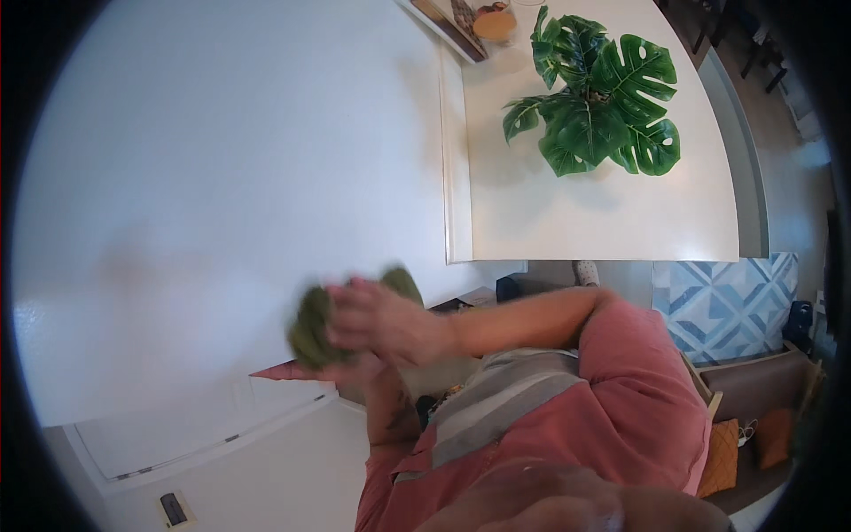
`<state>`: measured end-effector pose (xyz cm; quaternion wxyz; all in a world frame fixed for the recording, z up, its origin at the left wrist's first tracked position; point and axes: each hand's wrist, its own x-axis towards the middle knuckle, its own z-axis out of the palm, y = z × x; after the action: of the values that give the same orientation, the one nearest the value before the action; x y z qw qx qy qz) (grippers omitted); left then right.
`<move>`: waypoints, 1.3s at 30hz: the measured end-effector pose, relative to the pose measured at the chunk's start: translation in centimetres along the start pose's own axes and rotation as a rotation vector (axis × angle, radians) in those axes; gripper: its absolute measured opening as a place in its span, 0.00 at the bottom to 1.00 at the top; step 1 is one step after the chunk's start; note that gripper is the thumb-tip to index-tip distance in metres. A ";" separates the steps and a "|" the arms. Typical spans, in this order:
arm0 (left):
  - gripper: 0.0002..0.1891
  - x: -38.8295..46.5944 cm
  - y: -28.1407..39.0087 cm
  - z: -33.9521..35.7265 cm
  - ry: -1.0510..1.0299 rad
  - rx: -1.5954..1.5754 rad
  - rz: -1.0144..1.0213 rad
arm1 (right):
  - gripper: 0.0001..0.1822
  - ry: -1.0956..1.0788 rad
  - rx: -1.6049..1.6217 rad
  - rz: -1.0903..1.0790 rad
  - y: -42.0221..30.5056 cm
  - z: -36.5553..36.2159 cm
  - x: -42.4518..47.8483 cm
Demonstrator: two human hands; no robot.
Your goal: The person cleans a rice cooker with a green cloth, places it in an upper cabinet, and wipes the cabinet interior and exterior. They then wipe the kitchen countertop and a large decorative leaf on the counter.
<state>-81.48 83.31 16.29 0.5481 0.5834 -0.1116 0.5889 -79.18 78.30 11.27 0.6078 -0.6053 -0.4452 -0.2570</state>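
Note:
A blurred, bunched green cloth (pixel 311 329) is between my two hands, in front of a large pale wall (pixel 219 166). My right hand (pixel 389 322) lies over it with the fingers curled round it; another part of the green cloth sticks up behind the hand. Just below, my left hand (pixel 359 369) is pressed against the underside of the cloth, its fingers mostly hidden. A pink pointed shape (pixel 286 371) shows beside the left hand; what it is cannot be told.
A white surface (pixel 598 219) bears a plant with split green leaves (pixel 588 120) and a framed item (pixel 452 30). On the right are a blue-and-white patterned mat (pixel 725 306) and a brown seat (pixel 751 386) with orange cushions (pixel 721 459). A wall switch (pixel 174 509) is at the lower left.

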 end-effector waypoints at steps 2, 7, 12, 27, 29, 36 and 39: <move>0.42 0.6 -3.2 0.7 -0.318 -0.470 0.074 | 0.19 -0.012 -0.043 -0.158 1.2 -2.0 -1.3; 0.46 1.1 -2.7 0.5 -0.239 0.054 0.303 | 0.23 0.473 -0.248 0.178 12.4 -6.2 4.2; 0.40 2.6 -3.1 -0.3 -0.314 0.330 0.531 | 0.25 0.556 -0.205 0.419 14.0 -7.5 7.5; 0.40 2.1 -1.7 0.2 -0.292 0.376 0.444 | 0.30 0.262 -0.284 0.303 7.3 -6.2 2.9; 0.40 2.5 -0.7 -1.0 -0.272 0.431 0.444 | 0.32 0.128 -0.174 0.357 3.4 -3.9 -0.4; 0.39 1.7 -2.2 -0.1 -0.271 0.376 0.384 | 0.32 0.155 -0.260 0.340 3.9 -5.4 -1.4; 0.39 1.6 -2.0 -0.7 -0.242 0.472 0.388 | 0.33 0.180 -0.292 0.380 5.4 -5.5 -0.3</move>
<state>-79.90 85.47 16.38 0.2580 0.7279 -0.1457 0.6184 -73.48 73.66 8.97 0.5885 -0.7340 -0.2260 -0.2526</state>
